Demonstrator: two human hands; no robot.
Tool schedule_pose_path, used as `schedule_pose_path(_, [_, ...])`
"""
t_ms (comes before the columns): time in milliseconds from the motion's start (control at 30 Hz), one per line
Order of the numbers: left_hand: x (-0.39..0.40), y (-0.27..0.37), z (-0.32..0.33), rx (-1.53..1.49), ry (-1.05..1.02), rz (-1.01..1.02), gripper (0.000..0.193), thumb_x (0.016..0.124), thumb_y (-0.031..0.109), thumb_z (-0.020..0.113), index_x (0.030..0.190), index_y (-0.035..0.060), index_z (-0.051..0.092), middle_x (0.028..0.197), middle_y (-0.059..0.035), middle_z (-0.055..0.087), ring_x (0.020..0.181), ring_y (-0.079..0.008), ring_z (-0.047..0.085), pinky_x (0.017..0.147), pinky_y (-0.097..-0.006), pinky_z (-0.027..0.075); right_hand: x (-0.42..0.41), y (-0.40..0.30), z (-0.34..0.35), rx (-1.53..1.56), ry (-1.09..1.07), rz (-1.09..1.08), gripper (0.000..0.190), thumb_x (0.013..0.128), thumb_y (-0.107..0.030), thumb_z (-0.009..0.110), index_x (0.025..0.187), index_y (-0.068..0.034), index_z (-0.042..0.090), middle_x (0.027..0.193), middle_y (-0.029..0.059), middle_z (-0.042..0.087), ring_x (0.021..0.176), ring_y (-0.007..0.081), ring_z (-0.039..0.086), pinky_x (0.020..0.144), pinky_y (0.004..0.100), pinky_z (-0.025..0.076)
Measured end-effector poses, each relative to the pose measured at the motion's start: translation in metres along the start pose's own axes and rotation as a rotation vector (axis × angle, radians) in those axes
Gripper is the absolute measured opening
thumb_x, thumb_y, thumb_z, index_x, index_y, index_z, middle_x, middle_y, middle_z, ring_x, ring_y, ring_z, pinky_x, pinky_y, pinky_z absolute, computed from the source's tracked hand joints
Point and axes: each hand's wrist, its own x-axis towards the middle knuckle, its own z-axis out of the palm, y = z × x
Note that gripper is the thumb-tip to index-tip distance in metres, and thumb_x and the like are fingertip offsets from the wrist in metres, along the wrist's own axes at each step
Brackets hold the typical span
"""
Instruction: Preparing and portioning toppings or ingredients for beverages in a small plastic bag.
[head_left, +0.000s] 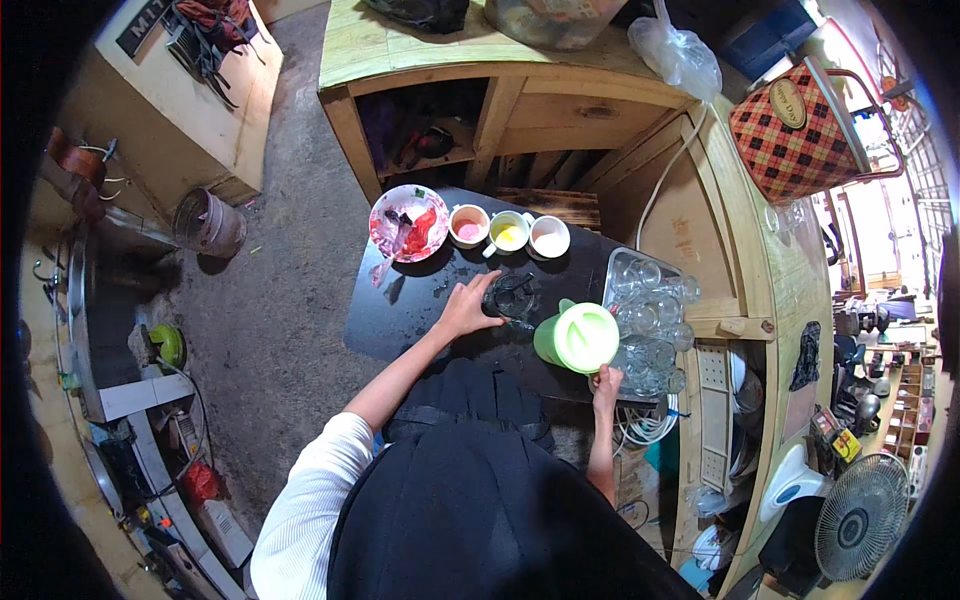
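Note:
My left hand (472, 307) curves around the near-left side of a clear glass (517, 296) on the dark tabletop (435, 315). A dark spoon-like utensil (519, 282) appears to rest in the glass. With my right hand (607, 384) I grip the handle side of a green plastic pitcher (553, 339). The pitcher's pale green lid (587, 337) is on. Along the table's far side stand a stained bowl (409, 223) with red and purple plastic bags, a cup with pink contents (469, 226), a cup with yellow contents (509, 232) and a whitish cup (548, 238).
To the right, a metal tray (616, 262) carries several clear glasses (645, 322) lying on their sides. A wooden cabinet (570, 112) stands beyond the table. Coiled white cable (646, 429) hangs below the right edge. A bucket (210, 223) sits on the floor at left.

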Motion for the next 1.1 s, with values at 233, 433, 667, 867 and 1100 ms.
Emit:
schedule_pose_path(233, [-0.002,0.0,0.0,-0.001,0.017,-0.014,0.091,0.058,0.044,0.079,0.132,0.011,0.038,0.115,-0.0115,0.054,0.097,-0.0284,0.056,0.079,-0.0371,0.04,0.008,-0.036,0.012,-0.193,-0.149,0.057,0.064,0.082,-0.055,0.058,0.054,-0.007,0.028,0.052,-0.0044,0.026,0.055,0.0069,0.026,0.046,0.0314,0.02])
schedule_pose_path(433, [-0.001,0.001,0.004,0.016,0.028,-0.036,0.091,0.056,0.045,0.079,0.131,0.0107,0.041,0.114,-0.0112,0.054,0.095,-0.028,0.056,0.078,-0.0368,0.039,0.023,-0.058,0.023,-0.228,-0.188,0.065,0.061,0.083,-0.05,0.059,0.054,-0.003,0.032,0.051,-0.0021,0.026,0.054,0.0078,0.026,0.046,0.0321,0.02])
schedule_pose_path(667, [-0.002,-0.007,0.001,0.067,0.119,-0.099,0.09,0.055,0.044,0.079,0.131,0.0129,0.041,0.114,-0.0112,0.053,0.09,-0.0286,0.057,0.076,-0.0367,0.04,0.028,-0.076,0.028,-0.348,-0.249,0.049,0.063,0.085,-0.054,0.055,0.056,-0.001,0.037,0.053,-0.0038,0.03,0.054,0.0074,0.027,0.048,0.0302,0.021])
schedule_pose_path(867, [-0.003,-0.006,-0.002,0.097,0.132,-0.114,0.093,0.055,0.045,0.08,0.133,0.0128,0.04,0.11,-0.0112,0.053,0.086,-0.029,0.057,0.075,-0.0372,0.04,0.034,-0.089,0.036,-0.364,-0.243,0.037,0.059,0.084,-0.047,0.059,0.056,0.002,0.044,0.051,-0.0016,0.031,0.053,0.0073,0.03,0.046,0.0314,0.023])
schedule_pose_path(1100, [-0.002,-0.006,-0.006,0.091,0.11,-0.097,0.094,0.055,0.046,0.079,0.133,0.0124,0.041,0.108,-0.0115,0.054,0.083,-0.0283,0.056,0.074,-0.037,0.04,0.041,-0.086,0.04,-0.425,-0.295,0.087,0.058,0.084,-0.047,0.059,0.061,0.006,0.053,0.05,-0.0011,0.039,0.053,0.0069,0.033,0.047,0.03,0.027])
